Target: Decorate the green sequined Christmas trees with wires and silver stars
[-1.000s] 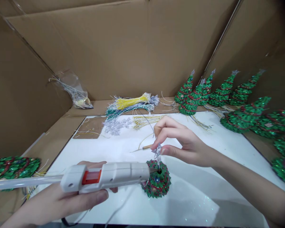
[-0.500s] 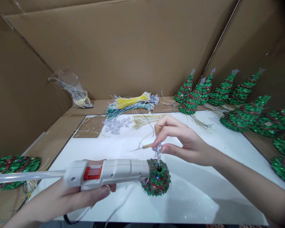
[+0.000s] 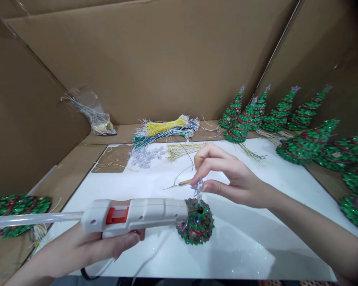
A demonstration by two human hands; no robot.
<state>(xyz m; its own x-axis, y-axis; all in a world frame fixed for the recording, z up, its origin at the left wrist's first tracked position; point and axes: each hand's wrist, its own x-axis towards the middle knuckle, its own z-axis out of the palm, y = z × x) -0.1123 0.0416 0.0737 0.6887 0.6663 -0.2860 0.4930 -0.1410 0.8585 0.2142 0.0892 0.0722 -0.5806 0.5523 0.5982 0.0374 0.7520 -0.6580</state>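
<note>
My left hand [image 3: 86,248] is wrapped round a white glue gun [image 3: 137,214] with an orange trigger window; its nozzle touches the tip of a small green glitter tree [image 3: 196,227] standing on the white board [image 3: 250,238]. A clear glue stick [image 3: 32,219] juts out of the gun's back to the left. My right hand [image 3: 226,178] pinches a small silver star [image 3: 198,187] by thumb and forefinger, right above the tree's tip.
Several finished green trees [image 3: 286,123] lie along the right. Bundles of yellow, green and silver wires [image 3: 164,130], silver stars [image 3: 143,157], a wooden-handled awl [image 3: 179,184] and a plastic bag [image 3: 92,113] lie at the back. Another tree [image 3: 14,210] lies left. Cardboard walls [image 3: 155,59] surround.
The glue gun has shifted slightly right and up with my left hand. The star and my right hand stay almost still above the tree's tip.
</note>
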